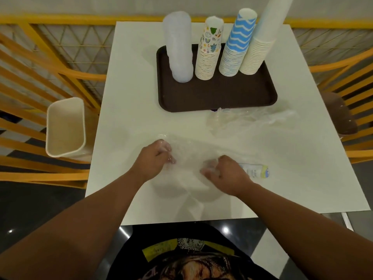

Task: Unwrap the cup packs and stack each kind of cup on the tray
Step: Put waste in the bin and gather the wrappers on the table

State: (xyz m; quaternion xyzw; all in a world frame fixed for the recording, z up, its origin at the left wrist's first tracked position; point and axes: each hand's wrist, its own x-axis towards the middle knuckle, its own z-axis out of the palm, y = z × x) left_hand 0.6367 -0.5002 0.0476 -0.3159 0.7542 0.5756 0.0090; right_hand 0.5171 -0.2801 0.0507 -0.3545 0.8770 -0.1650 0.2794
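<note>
A dark brown tray (218,98) holds a row of upside-down stacks: clear plastic cups (179,47), cups with small coloured drawings (210,49), blue zigzag cups (237,43) and tall plain white cups (262,37). Near the table's front edge, a sheet of clear plastic wrap (191,150) lies crumpled. My left hand (156,156) grips its left part with curled fingers. My right hand (224,171) grips its right part, fingers curled into the film.
More empty clear wrap (248,118) lies right of centre, just in front of the tray. A printed label piece (256,170) sits beside my right wrist. A cream bin (65,128) stands left of the white table (129,98). Yellow wooden chairs surround it.
</note>
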